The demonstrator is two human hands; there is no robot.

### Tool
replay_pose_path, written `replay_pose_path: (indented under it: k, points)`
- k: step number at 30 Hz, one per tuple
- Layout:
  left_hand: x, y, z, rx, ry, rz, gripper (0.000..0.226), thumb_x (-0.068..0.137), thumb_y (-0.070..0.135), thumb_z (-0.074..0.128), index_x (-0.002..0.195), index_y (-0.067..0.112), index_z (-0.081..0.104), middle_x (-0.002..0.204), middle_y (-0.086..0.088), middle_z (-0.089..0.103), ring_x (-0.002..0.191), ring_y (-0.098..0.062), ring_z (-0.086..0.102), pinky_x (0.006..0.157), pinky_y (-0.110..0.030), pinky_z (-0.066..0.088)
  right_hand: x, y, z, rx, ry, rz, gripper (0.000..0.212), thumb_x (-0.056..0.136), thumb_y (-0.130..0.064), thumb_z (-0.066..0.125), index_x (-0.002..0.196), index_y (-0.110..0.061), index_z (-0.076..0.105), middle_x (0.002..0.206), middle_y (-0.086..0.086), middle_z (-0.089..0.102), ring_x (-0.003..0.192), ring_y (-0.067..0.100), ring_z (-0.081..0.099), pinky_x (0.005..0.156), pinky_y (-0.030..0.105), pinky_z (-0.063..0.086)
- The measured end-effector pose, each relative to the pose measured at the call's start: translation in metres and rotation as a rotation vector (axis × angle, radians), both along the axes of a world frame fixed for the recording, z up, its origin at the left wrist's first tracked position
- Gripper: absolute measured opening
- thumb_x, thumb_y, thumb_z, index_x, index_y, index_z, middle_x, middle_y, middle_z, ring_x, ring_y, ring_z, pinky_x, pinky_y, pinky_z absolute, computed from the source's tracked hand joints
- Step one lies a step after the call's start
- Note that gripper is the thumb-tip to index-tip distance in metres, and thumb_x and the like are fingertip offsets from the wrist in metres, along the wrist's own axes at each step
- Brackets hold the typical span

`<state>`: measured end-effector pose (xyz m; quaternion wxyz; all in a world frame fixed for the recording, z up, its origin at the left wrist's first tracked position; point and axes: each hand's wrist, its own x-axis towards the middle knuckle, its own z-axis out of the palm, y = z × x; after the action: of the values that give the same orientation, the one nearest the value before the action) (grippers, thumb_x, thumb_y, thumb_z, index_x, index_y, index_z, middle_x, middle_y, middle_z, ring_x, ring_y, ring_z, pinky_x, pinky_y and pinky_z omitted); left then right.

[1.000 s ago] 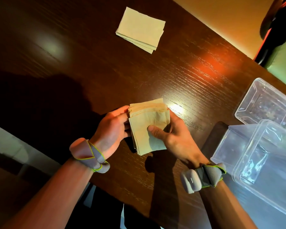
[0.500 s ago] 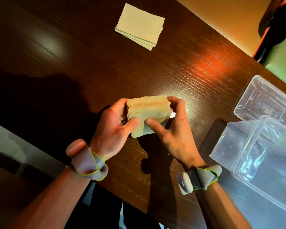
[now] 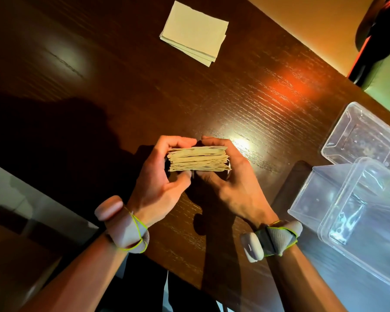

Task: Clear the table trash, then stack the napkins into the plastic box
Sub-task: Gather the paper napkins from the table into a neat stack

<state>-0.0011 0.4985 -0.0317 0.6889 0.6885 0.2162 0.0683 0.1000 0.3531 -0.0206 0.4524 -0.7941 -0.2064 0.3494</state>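
Note:
A thick stack of beige napkins (image 3: 198, 159) stands on edge over the middle of the dark wooden table (image 3: 99, 97), its layered side facing me. My left hand (image 3: 160, 176) grips its left end and my right hand (image 3: 232, 183) grips its right end, thumbs near and fingers behind. A second, thinner pile of napkins (image 3: 195, 33) lies flat at the far side of the table. The clear plastic box (image 3: 345, 210) stands at the right, near my right wrist.
A clear plastic lid or second tray (image 3: 365, 138) lies behind the box at the right. A dark chair (image 3: 378, 41) stands past the table's far right edge. The table's near left edge (image 3: 61, 199) runs diagonally, with floor below it.
Both hands have turned the napkin stack from lying face-up to standing on edge and squeezed it together. The view has shifted slightly.

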Motion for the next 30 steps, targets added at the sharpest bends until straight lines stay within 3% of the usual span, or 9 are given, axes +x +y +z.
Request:
replay_pose_path:
  k: [3, 6, 10, 12, 15, 19, 25, 27, 30]
  points:
    - [0.001, -0.003, 0.003, -0.068, -0.037, 0.009, 0.054, 0.079, 0.01, 0.072, 0.126, 0.026, 0.052, 0.128, -0.004, 0.063, 0.116, -0.023, 0.066, 0.097, -0.044, 0.055, -0.003, 0.003, -0.001, 0.036, 0.017, -0.015, 0.058, 0.084, -0.016, 0.074, 0.136, -0.02, 0.049, 0.123, -0.003, 0.067, 0.117, 0.018, 0.063, 0.1, 0.047, 0.051]
    - [0.007, -0.008, 0.008, -0.115, -0.086, 0.095, 0.044, 0.081, 0.024, 0.074, 0.121, 0.019, 0.055, 0.122, -0.003, 0.068, 0.113, -0.021, 0.069, 0.094, -0.036, 0.056, -0.005, 0.007, -0.001, 0.08, -0.001, -0.032, 0.059, 0.085, -0.019, 0.073, 0.137, -0.016, 0.046, 0.121, -0.001, 0.067, 0.114, 0.019, 0.065, 0.099, 0.049, 0.051]
    - [0.015, -0.013, 0.011, -0.064, -0.075, 0.249, 0.019, 0.091, 0.032, 0.065, 0.105, 0.02, 0.064, 0.111, -0.005, 0.074, 0.104, -0.022, 0.072, 0.087, -0.046, 0.059, -0.007, 0.012, 0.0, 0.106, 0.011, -0.076, 0.066, 0.083, -0.015, 0.076, 0.139, -0.016, 0.041, 0.122, 0.001, 0.065, 0.111, 0.019, 0.066, 0.098, 0.051, 0.051]
    - [0.017, -0.015, 0.009, -0.005, -0.056, 0.286, 0.015, 0.094, 0.031, 0.063, 0.101, 0.019, 0.066, 0.107, -0.003, 0.075, 0.1, -0.021, 0.073, 0.083, -0.048, 0.06, -0.008, 0.012, 0.0, 0.099, 0.004, -0.087, 0.069, 0.082, -0.013, 0.077, 0.14, -0.016, 0.041, 0.128, -0.005, 0.06, 0.116, 0.019, 0.063, 0.101, 0.052, 0.048]
    - [0.018, -0.016, 0.008, 0.017, -0.052, 0.283, 0.011, 0.094, 0.029, 0.063, 0.1, 0.021, 0.067, 0.104, -0.002, 0.075, 0.097, -0.022, 0.073, 0.081, -0.047, 0.061, -0.008, 0.011, 0.002, 0.108, -0.001, -0.105, 0.069, 0.081, -0.012, 0.077, 0.14, -0.015, 0.041, 0.122, -0.025, 0.057, 0.113, 0.013, 0.063, 0.101, 0.048, 0.049]
    - [0.016, -0.014, 0.007, 0.008, -0.047, 0.269, 0.017, 0.094, 0.029, 0.063, 0.108, 0.02, 0.065, 0.103, -0.001, 0.075, 0.1, -0.02, 0.072, 0.084, -0.039, 0.06, -0.01, 0.01, 0.003, 0.111, 0.006, -0.113, 0.069, 0.082, -0.012, 0.077, 0.14, -0.014, 0.041, 0.124, -0.022, 0.055, 0.114, 0.018, 0.063, 0.101, 0.051, 0.048]
    - [0.014, -0.016, 0.009, 0.004, 0.003, 0.249, 0.022, 0.093, 0.032, 0.063, 0.105, 0.015, 0.069, 0.1, 0.0, 0.075, 0.095, -0.02, 0.074, 0.079, -0.044, 0.061, -0.013, 0.012, 0.004, 0.136, 0.02, -0.127, 0.071, 0.083, -0.012, 0.076, 0.143, -0.016, 0.037, 0.124, -0.03, 0.055, 0.113, 0.012, 0.065, 0.1, 0.047, 0.05]
    - [0.013, -0.015, 0.009, -0.029, -0.033, 0.222, 0.028, 0.091, 0.034, 0.063, 0.11, 0.013, 0.067, 0.104, -0.001, 0.074, 0.098, -0.021, 0.073, 0.081, -0.044, 0.061, -0.013, 0.013, 0.004, 0.148, 0.044, -0.129, 0.072, 0.083, -0.01, 0.075, 0.143, -0.016, 0.036, 0.127, -0.019, 0.059, 0.113, 0.016, 0.066, 0.101, 0.049, 0.05]
    - [0.007, -0.011, 0.004, -0.084, -0.098, 0.103, 0.042, 0.086, 0.027, 0.066, 0.124, 0.01, 0.058, 0.117, -0.002, 0.07, 0.109, -0.026, 0.07, 0.09, -0.043, 0.058, -0.011, 0.011, 0.002, 0.162, 0.052, -0.137, 0.071, 0.081, 0.0, 0.072, 0.141, -0.012, 0.036, 0.118, -0.025, 0.059, 0.106, 0.009, 0.066, 0.099, 0.039, 0.052]
